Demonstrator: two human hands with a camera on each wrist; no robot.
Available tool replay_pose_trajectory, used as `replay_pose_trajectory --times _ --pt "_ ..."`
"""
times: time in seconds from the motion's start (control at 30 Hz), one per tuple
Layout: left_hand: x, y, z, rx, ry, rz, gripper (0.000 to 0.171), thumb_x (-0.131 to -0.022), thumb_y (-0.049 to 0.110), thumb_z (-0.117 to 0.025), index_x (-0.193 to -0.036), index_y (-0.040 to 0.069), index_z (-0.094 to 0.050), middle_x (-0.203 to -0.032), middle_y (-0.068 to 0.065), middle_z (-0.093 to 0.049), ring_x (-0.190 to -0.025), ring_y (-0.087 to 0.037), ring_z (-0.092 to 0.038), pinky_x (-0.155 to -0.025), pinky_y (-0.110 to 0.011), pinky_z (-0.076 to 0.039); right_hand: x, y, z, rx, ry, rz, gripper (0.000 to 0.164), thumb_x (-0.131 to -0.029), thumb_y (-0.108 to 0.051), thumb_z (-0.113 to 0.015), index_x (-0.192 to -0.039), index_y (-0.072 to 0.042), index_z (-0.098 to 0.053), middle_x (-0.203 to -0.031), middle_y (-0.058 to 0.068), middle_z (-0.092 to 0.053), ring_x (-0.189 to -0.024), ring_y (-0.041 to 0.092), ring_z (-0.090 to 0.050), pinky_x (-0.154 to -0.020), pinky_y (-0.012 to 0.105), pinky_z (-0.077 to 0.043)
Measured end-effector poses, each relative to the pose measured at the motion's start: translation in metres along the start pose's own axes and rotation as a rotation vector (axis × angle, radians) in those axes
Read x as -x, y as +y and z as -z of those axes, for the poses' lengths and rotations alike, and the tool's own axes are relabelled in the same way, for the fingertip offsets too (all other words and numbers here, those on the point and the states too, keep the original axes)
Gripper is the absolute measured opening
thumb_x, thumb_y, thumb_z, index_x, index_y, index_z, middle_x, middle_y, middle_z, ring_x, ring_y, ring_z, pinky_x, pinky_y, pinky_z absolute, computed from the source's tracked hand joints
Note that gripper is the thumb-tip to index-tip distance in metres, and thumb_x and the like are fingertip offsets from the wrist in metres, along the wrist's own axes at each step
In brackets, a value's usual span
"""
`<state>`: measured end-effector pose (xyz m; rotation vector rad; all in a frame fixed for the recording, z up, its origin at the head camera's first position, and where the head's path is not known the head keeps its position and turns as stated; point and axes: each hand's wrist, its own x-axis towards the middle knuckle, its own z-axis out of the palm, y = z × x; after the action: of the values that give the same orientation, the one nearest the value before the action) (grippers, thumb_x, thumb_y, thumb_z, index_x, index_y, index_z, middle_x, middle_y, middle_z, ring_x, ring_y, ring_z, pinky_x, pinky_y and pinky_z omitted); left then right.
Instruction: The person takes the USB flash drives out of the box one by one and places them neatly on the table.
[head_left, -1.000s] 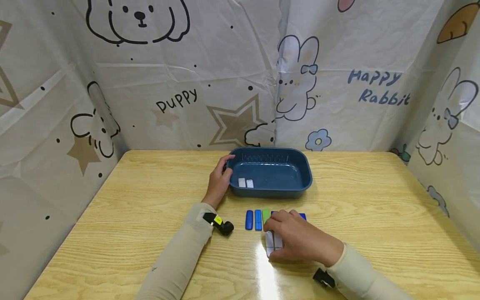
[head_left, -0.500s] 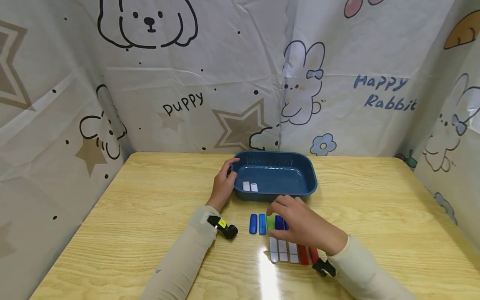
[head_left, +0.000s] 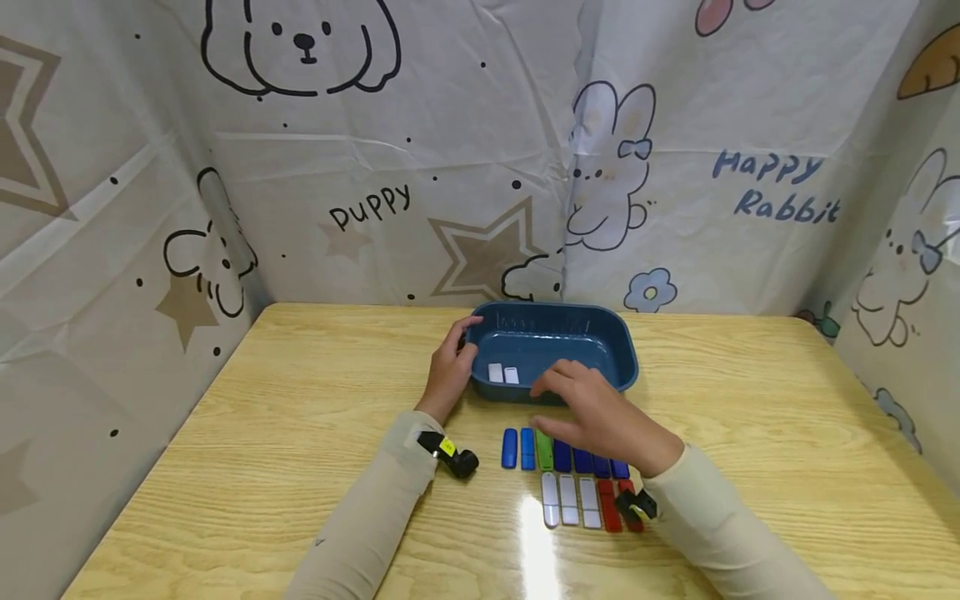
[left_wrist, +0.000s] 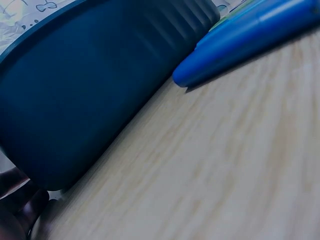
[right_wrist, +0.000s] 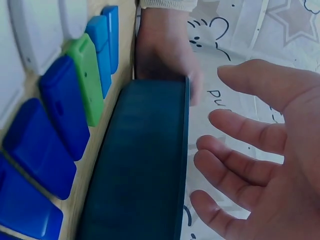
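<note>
My left hand [head_left: 447,371] grips the left end of a dark blue plastic basin [head_left: 517,392], fingers and thumb at its rim. Two small white pieces [head_left: 503,374] lie inside, near that end. Above the basin's near rim hovers my right hand [head_left: 596,412], fingers spread and loosely bent, holding nothing, as the right wrist view also shows. Beneath it, USB sticks lie in two rows on the table: blue ones [head_left: 509,448] and a green one [head_left: 544,450] in the far row; white [head_left: 569,500] and red ones [head_left: 609,505] in the near row. My right hand and wrist partly cover them.
Everything stands on a light wood-grain table [head_left: 315,417]. Pale printed curtains [head_left: 450,150] enclose the back and both sides, close behind the table's far edge. A small black wrist camera [head_left: 637,504] on my right sleeve overlaps a red stick in the head view.
My right hand has lifted off the white sticks and moved away from me to the basin's near rim, uncovering the rows. My left hand stays on the basin. The head view has shifted slightly.
</note>
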<state>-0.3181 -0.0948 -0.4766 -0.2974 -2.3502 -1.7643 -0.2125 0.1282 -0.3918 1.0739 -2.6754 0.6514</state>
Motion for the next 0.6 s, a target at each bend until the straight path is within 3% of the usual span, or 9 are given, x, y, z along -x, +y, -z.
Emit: replay_pose_trajectory --times 0.4,0.6 --pt "0.000 0.000 0.001 -0.014 0.010 -0.024 0.044 -0.091 0.015 -0.043 -0.133 0.023 -0.054 -0.145 0.002 -0.046 -0.134 -0.017 -0.039 -0.109 -0.042 -0.032 -0.022 0.014 -0.002 -0.029 0.025 -0.033 0.026 -0.087 -0.026 -0.071 -0.106 -0.010 -0.066 -0.105 0.003 -0.061 -0.095 0.018 -0.059 -0.082 0.037 -0.051" --pt "0.001 0.000 0.001 -0.008 0.010 -0.014 0.044 -0.091 0.012 -0.044 -0.133 0.024 -0.054 -0.144 0.002 -0.047 -0.132 -0.017 -0.041 -0.107 -0.043 -0.034 -0.037 0.024 -0.007 -0.059 -0.006 -0.071 0.025 -0.089 -0.025 -0.069 -0.109 -0.009 -0.066 -0.103 0.004 -0.060 -0.094 0.022 -0.058 -0.081 0.038 -0.049"
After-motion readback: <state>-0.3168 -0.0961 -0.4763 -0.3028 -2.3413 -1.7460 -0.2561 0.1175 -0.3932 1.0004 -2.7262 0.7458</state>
